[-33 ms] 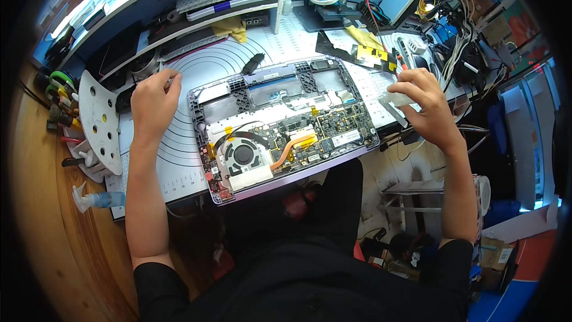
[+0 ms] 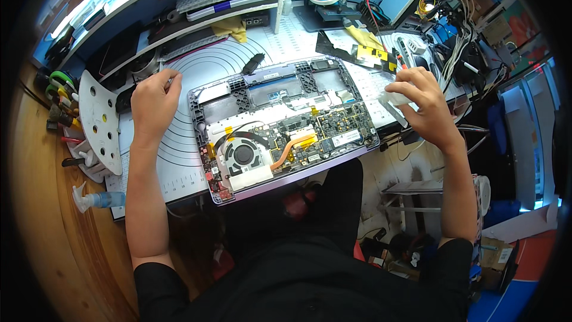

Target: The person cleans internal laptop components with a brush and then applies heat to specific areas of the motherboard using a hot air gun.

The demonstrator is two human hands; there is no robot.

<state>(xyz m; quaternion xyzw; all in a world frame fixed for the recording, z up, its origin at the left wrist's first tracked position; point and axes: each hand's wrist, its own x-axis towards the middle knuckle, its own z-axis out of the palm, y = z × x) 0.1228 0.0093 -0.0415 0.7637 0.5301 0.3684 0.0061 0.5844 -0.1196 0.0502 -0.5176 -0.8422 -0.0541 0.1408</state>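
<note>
An opened laptop base [image 2: 280, 98] lies on the printed work mat [image 2: 179, 170] in front of me, its fan [image 2: 243, 155], copper heat pipe [image 2: 287, 150] and circuit board bare to view. To its left, my left hand [image 2: 155, 104] is closed over the mat, fingers curled in; nothing shows in it, though the palm is hidden. Off the laptop's right side, my right hand [image 2: 422, 107] pinches a small whitish, translucent piece [image 2: 398, 98] whose kind is unclear. Just below that piece, a flat grey metal strip [image 2: 394, 114] lies at the mat's edge.
Behind the laptop sit a small black part [image 2: 253, 63] and a black-and-yellow strip [image 2: 372, 56]. A white holed tool rack [image 2: 100, 120] and a spray bottle [image 2: 98, 198] are at the left. Shelves [image 2: 238, 9] stand at the back; tangled cables [image 2: 471, 36] crowd the back right.
My right hand has shifted very slightly with the whitish piece. Everything else looks the same.
</note>
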